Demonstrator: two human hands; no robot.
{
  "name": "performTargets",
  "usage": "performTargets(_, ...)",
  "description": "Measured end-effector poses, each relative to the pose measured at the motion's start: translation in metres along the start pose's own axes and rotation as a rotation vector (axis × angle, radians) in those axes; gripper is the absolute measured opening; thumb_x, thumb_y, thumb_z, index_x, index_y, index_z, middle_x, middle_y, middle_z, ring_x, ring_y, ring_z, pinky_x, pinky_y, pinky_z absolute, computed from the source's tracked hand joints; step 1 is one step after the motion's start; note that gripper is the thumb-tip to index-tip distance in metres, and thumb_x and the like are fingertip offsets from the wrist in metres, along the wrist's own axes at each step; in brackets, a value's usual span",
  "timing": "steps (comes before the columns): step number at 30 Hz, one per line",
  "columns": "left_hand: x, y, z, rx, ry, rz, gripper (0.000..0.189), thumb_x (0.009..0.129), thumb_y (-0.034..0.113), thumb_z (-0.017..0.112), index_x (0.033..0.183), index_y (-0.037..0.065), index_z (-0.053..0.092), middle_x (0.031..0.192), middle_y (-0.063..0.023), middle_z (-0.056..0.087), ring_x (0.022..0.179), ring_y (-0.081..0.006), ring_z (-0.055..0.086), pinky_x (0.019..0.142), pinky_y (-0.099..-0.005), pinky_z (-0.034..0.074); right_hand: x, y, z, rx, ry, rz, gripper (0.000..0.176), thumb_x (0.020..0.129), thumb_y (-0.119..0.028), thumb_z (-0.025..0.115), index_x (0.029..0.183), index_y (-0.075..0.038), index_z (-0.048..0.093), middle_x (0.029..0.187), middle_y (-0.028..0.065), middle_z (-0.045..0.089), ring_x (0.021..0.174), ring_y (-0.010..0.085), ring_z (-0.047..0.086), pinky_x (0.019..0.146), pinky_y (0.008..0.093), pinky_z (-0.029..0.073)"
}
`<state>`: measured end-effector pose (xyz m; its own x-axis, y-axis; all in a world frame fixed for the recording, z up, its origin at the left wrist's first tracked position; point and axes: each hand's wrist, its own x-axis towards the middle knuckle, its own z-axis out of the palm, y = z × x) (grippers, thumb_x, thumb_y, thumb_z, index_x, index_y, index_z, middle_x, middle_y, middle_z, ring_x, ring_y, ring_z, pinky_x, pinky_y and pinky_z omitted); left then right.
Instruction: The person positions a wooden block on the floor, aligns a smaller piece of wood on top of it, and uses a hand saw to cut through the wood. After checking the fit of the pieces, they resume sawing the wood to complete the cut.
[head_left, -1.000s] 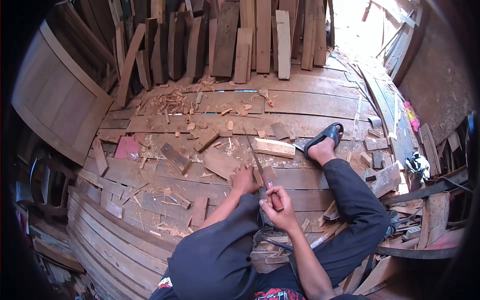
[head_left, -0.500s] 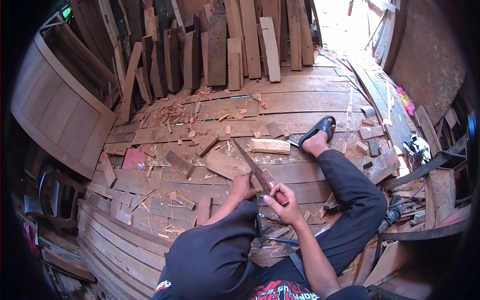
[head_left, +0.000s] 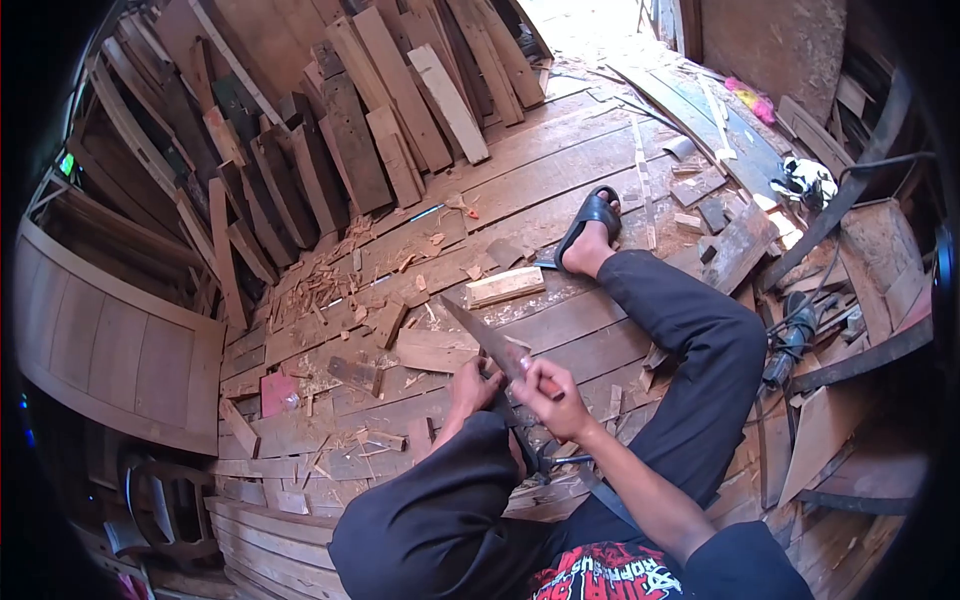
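Note:
My right hand [head_left: 553,398] is wrapped round the reddish-brown handle of a handsaw [head_left: 478,330], whose blade points up and to the left. Just left of the handle, my left hand [head_left: 472,388] is closed at the near end of a pale board [head_left: 437,352] lying on the floor. Its fingers are partly hidden, and what they press on is hard to make out. The blade passes close above my left hand. A light wood block [head_left: 505,287] lies beyond the saw.
Upright planks [head_left: 355,150] lean at the back. A panelled wooden door [head_left: 115,340] stands at the left, with stacked slats [head_left: 280,550] below it. Wood chips and offcuts litter the plank floor [head_left: 520,190]. A power tool [head_left: 792,340] with a cable lies at the right.
The view has turned and tilted, so the surroundings appear rotated. My right hand and the saw have shifted slightly relative to my left hand, which stays by the board.

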<state>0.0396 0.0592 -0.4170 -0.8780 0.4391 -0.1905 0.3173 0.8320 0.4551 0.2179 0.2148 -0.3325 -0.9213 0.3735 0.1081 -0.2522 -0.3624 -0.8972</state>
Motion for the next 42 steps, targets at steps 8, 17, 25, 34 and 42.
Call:
performTargets(8,-0.023,0.009,0.006,0.086,-0.005,0.002,0.044,0.086,0.034,0.084,0.118,0.007,0.072,0.117,-0.019,0.078,0.117,-0.0422,0.071,0.101,-0.0616,0.05,0.002,-0.028,-0.04,-0.269,-0.022,-0.225,0.031,0.097,-0.016,0.08,0.085,-0.007,0.053,0.076,-0.002,0.047,0.068,0.0086,0.042,0.062,0.0291,0.039)
performTargets(17,-0.028,0.014,0.002,0.246,-0.036,0.032,0.043,0.09,0.036,0.082,0.115,0.004,0.068,0.118,-0.0193,0.075,0.116,-0.0435,0.07,0.101,-0.0599,0.048,0.001,-0.015,-0.055,-0.526,0.084,-0.178,0.032,0.094,-0.022,0.083,0.086,-0.004,0.058,0.062,0.0041,0.045,0.057,0.0148,0.045,0.056,0.0357,0.04)
performTargets(25,-0.013,0.002,0.03,0.367,-0.036,0.158,0.039,0.094,0.033,0.079,0.121,0.008,0.065,0.127,-0.0142,0.07,0.124,-0.0391,0.067,0.106,-0.0678,0.043,0.004,0.011,-0.059,-0.795,0.104,-0.162,0.035,0.094,-0.026,0.082,0.118,-0.009,0.064,0.075,0.0174,0.065,0.07,0.041,0.069,0.065,0.047,0.053)
performTargets(34,0.034,0.007,0.017,0.432,-0.153,0.261,0.036,0.089,0.027,0.084,0.116,0.009,0.067,0.118,-0.0133,0.07,0.113,-0.0393,0.071,0.092,-0.0595,0.053,0.0,0.061,-0.065,-1.14,-0.108,0.068,0.05,0.091,-0.021,0.081,0.136,-0.018,0.058,0.092,0.0162,0.074,0.091,0.0441,0.074,0.078,0.0557,0.057)
performTargets(42,0.035,0.002,0.036,0.368,-0.126,0.296,0.043,0.09,0.03,0.083,0.123,0.009,0.066,0.121,-0.0113,0.071,0.114,-0.0349,0.073,0.094,-0.0556,0.05,-0.004,0.083,-0.08,-1.324,-0.328,0.269,0.068,0.081,-0.017,0.084,0.142,-0.014,0.054,0.125,0.0225,0.071,0.12,0.0445,0.067,0.099,0.0526,0.055)
